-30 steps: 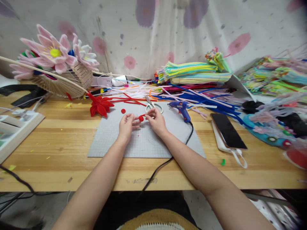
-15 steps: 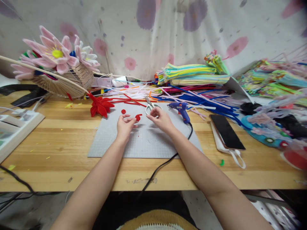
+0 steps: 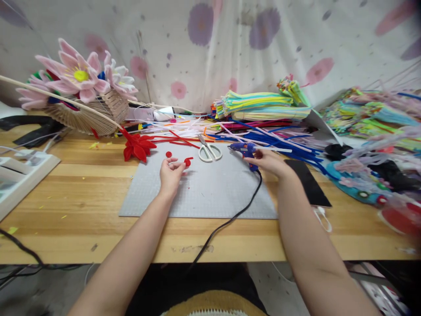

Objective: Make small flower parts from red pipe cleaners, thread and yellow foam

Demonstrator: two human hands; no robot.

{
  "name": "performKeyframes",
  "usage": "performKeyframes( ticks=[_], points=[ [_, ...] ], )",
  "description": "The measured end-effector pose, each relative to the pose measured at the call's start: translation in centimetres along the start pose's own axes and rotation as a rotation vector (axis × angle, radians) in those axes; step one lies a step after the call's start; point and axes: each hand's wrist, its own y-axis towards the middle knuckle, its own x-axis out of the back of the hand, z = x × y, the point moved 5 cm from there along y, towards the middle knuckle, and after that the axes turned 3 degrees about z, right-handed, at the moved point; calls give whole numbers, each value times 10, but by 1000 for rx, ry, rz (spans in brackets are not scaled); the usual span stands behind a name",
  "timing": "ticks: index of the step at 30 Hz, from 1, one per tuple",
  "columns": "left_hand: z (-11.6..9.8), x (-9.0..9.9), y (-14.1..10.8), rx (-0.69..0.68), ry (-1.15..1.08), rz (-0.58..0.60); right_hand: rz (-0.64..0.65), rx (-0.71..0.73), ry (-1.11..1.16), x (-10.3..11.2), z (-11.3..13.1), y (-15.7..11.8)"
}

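Closest up, a small red coil (image 3: 187, 163) is wound into a round button, its short tail pointing toward three o'clock. It sits at two o'clock from the left hand (image 3: 170, 174), over the grey mat (image 3: 204, 193), pinched between thumb and fingers. At ten o'clock from the right hand (image 3: 271, 162) is the blue glue gun (image 3: 247, 151); that hand is half curled, touching the handle, though I cannot tell whether it grips. Beyond the left hand, a red disc (image 3: 169, 154) lies at twelve, a red flower (image 3: 139, 147) at ten.
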Motion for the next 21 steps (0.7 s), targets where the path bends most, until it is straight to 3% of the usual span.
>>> performKeyframes(
  ticks=[5, 7, 10, 15, 21],
  points=[
    [3, 2, 2, -30, 20, 9, -271, -131, 251, -25, 10, 8],
    [3, 1, 2, -21, 25, 14, -290, -116, 476, -28, 15, 5],
    [3, -1, 1, 0, 32, 22, -166, 1, 739, -31, 38, -6],
    [2, -1, 0, 22, 48, 22, 148, 84, 633, -51, 87, -28],
    [3, -1, 0, -7, 81, 45, 202, 187, 523, -72, 102, -31]
  ],
)
